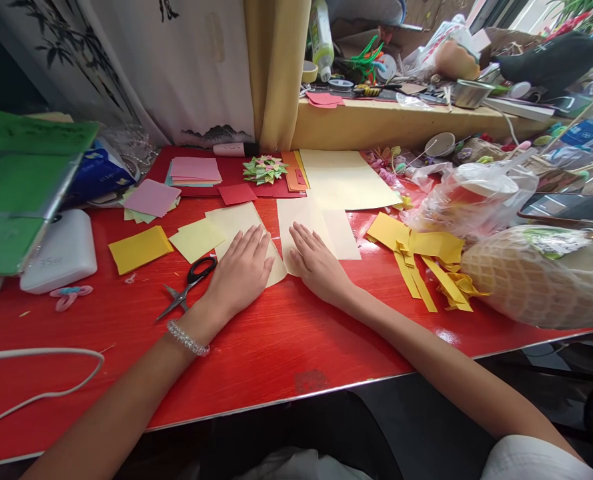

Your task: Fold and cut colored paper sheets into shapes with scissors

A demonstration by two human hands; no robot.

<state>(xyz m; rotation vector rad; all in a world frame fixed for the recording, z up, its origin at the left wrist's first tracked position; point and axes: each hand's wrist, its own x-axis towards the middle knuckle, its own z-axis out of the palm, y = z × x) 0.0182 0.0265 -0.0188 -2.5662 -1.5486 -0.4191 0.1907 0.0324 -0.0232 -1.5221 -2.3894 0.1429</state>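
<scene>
Your left hand (pixel 241 272) lay palm down on the left sheet (pixel 242 216), its fingers straight and close together, its thumb a little apart, gripping nothing; your right hand (pixel 322 270) pressed flat on the right sheet (pixel 293 213), fingers extended with narrow gaps, also gripping nothing. Both sheets sat around the middle of the desk (pixel 256 360), well back from its front edge; the scissors (pixel 189 287) lay with blades parted just beside your left hand, and the yellow pad (pixel 141 249) was farther toward the left edge. Yellow scraps (pixel 421 257) lay to the right, near the net bag (pixel 541 277) at the front right; along the back edge were the paper flower (pixel 265 169), on a red folder (pixel 196 192), and a large cream sheet (pixel 349 179).
</scene>
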